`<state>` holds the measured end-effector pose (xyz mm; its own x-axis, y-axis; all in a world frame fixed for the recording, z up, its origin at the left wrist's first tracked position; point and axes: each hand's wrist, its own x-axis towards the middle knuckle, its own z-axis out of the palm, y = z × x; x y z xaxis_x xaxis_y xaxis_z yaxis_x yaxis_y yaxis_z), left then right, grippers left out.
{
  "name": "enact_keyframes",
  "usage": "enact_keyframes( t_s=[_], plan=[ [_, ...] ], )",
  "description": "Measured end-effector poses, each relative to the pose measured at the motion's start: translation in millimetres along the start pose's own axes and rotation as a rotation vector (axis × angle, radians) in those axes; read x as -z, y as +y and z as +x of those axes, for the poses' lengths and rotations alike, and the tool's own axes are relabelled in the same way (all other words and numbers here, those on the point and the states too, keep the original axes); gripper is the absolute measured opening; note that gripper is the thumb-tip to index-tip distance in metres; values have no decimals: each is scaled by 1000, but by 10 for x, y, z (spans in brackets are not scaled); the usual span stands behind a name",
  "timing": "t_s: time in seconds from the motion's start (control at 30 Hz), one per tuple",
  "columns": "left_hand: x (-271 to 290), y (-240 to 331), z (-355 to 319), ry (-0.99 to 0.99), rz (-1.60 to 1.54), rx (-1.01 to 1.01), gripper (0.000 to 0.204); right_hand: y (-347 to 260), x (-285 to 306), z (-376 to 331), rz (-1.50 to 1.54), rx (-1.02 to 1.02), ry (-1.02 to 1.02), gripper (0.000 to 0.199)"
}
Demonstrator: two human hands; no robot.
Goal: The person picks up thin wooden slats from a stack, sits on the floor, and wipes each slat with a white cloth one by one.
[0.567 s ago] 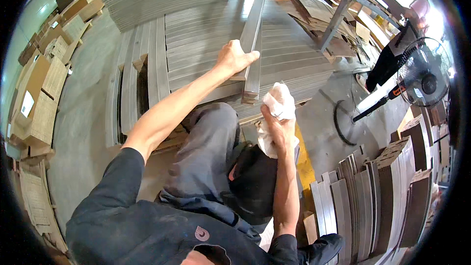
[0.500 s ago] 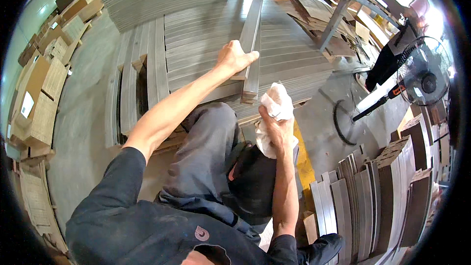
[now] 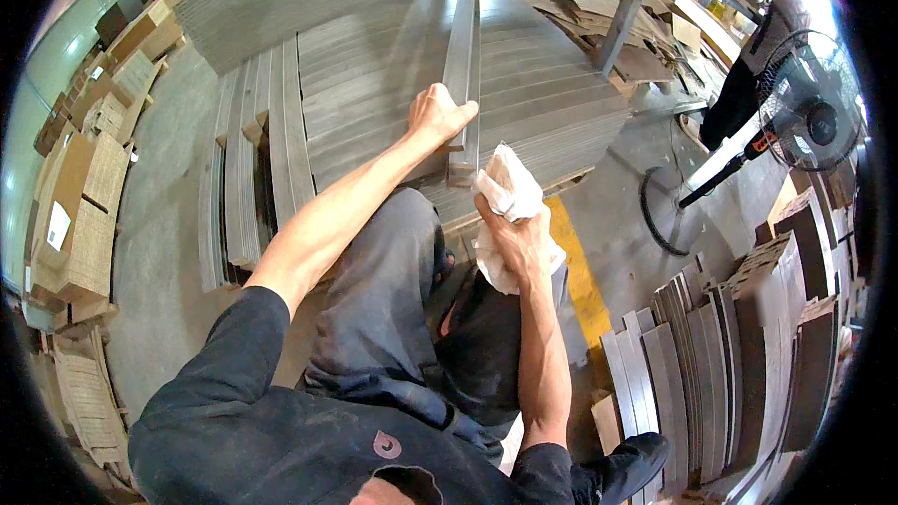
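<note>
— Far left of the frame?
— Stacked cardboard boxes along the left edge, bare concrete floor beside them. Then narrow grey planks lying in rows on the floor, left of centre.

— And at centre?
— A broad stack of grey planks filling the upper middle. On top, a single grey plank stood on its edge, running from the top of the frame down to the middle. Left hand curled around its lower end, fingers wrapped over the edge, thumb on the near side.

— Just right of that?
— Right hand closed tight on a crumpled white cloth, bunched right below the plank's lower end; touching it or not, cannot tell.

— Further right?
— Yellow floor stripe, then a black standing fan at upper right, and dark planks leaning upright at lower right.
</note>
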<state>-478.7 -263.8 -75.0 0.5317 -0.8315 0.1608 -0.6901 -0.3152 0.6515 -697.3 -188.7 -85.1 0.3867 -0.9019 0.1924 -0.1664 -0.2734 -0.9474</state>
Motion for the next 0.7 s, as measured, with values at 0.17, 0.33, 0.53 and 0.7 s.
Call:
enact_keyframes(
  t_s=[0.17,0.33,0.53,0.7],
  plan=[
    [-68,42,-63,-6,64,-21,61,-69,-5,-24,11,-42,-1,41],
    [-84,99,-90,-21,146,-32,58,-16,-34,-6,-11,67,23,39],
    [-230,110,-3,15,331,-94,64,-53,15,14,-14,117,-2,39],
    [-153,54,-33,-11,447,-73,77,-170,43,-82,33,-120,31,39]
  ],
)
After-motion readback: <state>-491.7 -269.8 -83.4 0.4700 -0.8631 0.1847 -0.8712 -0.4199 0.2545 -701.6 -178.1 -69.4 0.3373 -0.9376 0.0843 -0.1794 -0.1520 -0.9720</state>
